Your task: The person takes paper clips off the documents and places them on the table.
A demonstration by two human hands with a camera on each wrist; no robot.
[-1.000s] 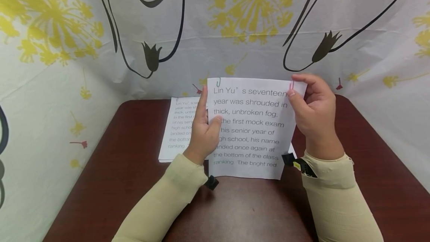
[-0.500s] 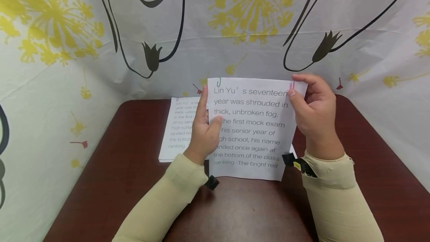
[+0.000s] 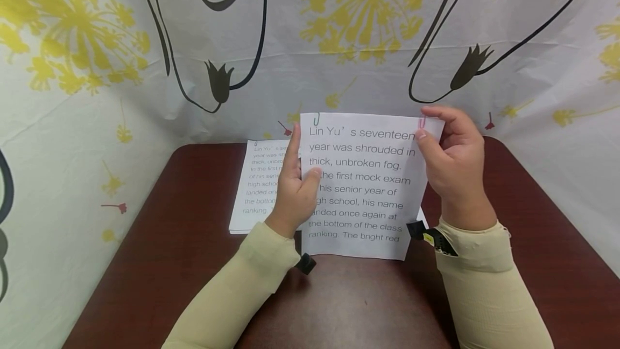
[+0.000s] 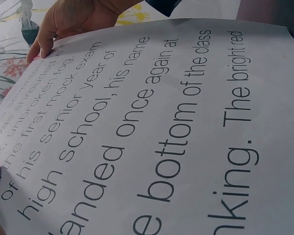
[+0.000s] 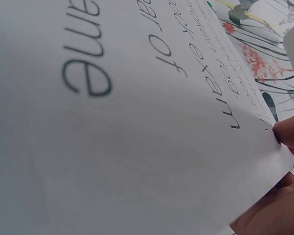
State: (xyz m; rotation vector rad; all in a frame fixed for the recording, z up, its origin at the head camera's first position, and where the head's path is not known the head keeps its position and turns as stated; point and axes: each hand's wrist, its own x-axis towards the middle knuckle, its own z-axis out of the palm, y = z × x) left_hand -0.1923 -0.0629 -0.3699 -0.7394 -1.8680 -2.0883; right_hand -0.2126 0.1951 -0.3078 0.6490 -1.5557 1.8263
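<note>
Two hands hold up one printed sheet [image 3: 365,187] above the brown table [image 3: 169,263], tipped up toward the person so the big words face them. The left hand [image 3: 295,187] grips the sheet's left edge, thumb on the front and fingers behind, so that side does not flop. The right hand [image 3: 452,163] pinches the top right corner between thumb and fingers, right where a pink paper clip [image 3: 422,121] sits on the top edge; the wrist view shows a fingertip [image 5: 290,131] pressed on that corner. It looks like the right hand is working the clip while the left hand keeps the sheet still. A green paper clip [image 3: 316,118] sits on the top edge above the left hand. Behind the left hand, a second printed sheet [image 3: 259,187] lies flat on the table, out of the way. A flowered cloth [image 3: 339,42] hangs behind both hands.
</note>
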